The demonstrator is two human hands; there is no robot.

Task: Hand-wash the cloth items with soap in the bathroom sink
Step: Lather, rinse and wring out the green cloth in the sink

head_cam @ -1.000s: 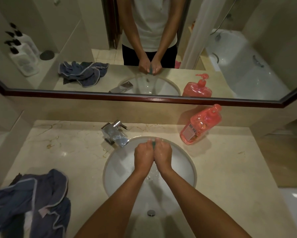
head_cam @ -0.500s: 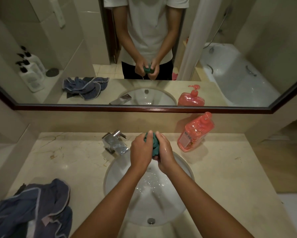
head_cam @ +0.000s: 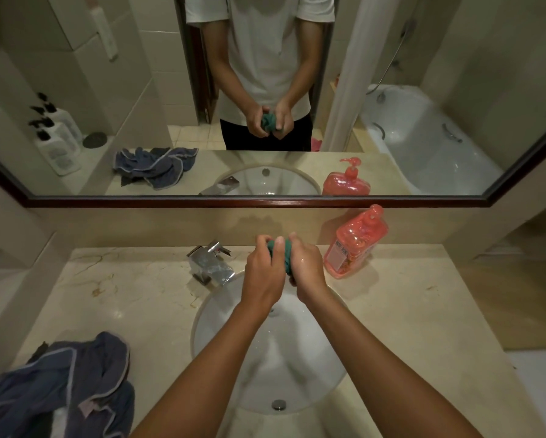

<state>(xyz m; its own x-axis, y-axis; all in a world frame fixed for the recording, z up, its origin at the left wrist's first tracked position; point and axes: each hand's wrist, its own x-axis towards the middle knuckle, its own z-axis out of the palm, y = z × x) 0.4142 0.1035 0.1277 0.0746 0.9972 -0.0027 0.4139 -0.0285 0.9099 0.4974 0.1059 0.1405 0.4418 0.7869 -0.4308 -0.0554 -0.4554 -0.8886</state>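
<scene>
A small green cloth [head_cam: 279, 252] is bunched into a wad between both hands, above the far rim of the white sink [head_cam: 215, 324]. My left hand [head_cam: 262, 273] grips its left side with curled fingers. My right hand [head_cam: 306, 270], wet and shiny, grips the right side. Most of the cloth is hidden inside the two fists. A red soap pump bottle [head_cam: 355, 245] leans against the wall to the right of my hands. A blue-grey cloth with pale trim [head_cam: 66, 390] lies crumpled on the counter at the front left.
A chrome faucet [head_cam: 210, 263] stands at the sink's back left. The drain [head_cam: 278, 405] sits at the near side of the basin. A wide mirror [head_cam: 265, 202] runs along the wall behind the marble counter [head_cam: 423, 311] and reflects a bathtub.
Both hands have risen out of the basin with the green cloth and now squeeze it higher, near the back rim. The camera has tilted upward.
</scene>
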